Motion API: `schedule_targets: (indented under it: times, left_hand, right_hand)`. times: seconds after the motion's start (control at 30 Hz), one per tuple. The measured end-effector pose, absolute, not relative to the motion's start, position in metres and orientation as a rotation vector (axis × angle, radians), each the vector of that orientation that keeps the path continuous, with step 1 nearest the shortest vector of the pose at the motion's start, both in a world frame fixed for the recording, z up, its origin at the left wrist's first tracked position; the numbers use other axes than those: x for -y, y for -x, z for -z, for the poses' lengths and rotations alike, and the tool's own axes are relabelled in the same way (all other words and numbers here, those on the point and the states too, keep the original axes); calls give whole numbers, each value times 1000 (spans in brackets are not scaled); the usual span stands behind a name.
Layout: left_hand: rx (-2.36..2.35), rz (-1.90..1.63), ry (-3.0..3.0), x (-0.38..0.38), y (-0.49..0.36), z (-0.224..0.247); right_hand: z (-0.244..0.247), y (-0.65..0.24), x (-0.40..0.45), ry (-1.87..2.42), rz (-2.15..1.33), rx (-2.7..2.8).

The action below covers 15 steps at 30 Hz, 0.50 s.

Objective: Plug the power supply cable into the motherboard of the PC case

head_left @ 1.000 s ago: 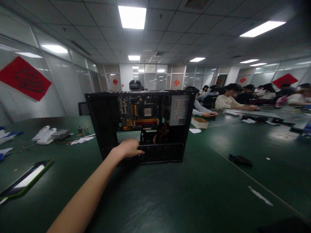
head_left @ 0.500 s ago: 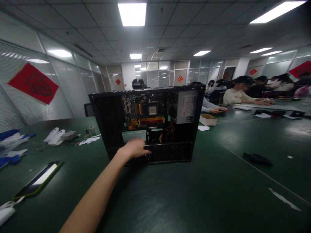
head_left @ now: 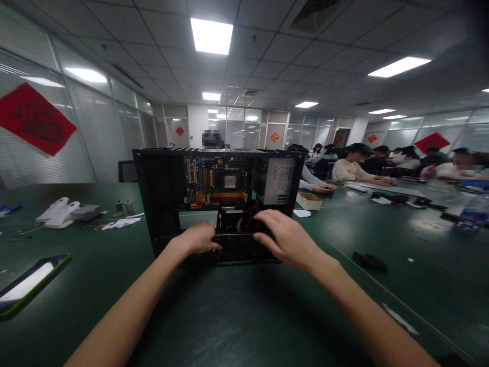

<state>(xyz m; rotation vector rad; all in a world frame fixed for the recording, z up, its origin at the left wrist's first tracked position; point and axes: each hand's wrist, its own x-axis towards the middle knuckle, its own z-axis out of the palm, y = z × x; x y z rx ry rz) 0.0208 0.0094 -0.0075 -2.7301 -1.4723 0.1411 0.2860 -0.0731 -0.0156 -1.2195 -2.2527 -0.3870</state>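
Observation:
An open black computer case [head_left: 162, 199] stands upright on the green table in the middle of the head view. Inside it show a motherboard [head_left: 214, 176], a grey power supply [head_left: 278, 178] at upper right and some coloured cables. A crossbar runs across the case's lower part. My left hand [head_left: 199, 238] is closed over this bar left of centre, fingers behind and thumb in front. At the bar's right part, my right hand [head_left: 286, 239] has fingers and thumb apart, with nothing visible between them. Its fingertips overlap the dark interior, and whether they touch the bar I cannot tell.
A phone with a green edge [head_left: 34, 285] lies at left, behind it white plastic pieces [head_left: 59, 213] and a grey block [head_left: 88, 211]. On the right are a small open box [head_left: 308, 201] and a black cloth-like item [head_left: 370, 261]. Several people sit at the far right.
My right hand has come into view from the right and reached the front of the case. The left hand stays on the crossbar. The view has turned slightly right.

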Motion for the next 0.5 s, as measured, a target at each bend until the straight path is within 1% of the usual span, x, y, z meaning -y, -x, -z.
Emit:
schedule_targets:
  times: [0.1,0.23,0.33,0.5]
  left_hand:
    - [1495,-93,2737,-10,-19,10]
    - [1484,-35,2733,-8,-18,13]
    - [1494,3,2747,-3,-20,11]
    - [1497,15,2813,4,-24,11]
  right_hand:
    - [37,-279,58,1419,483,2370]
    - [57,-273,41,1626,564,2294]
    - [56,-276,40,1655,565,2309]
    - [45,-282,51,1721,463,2317]
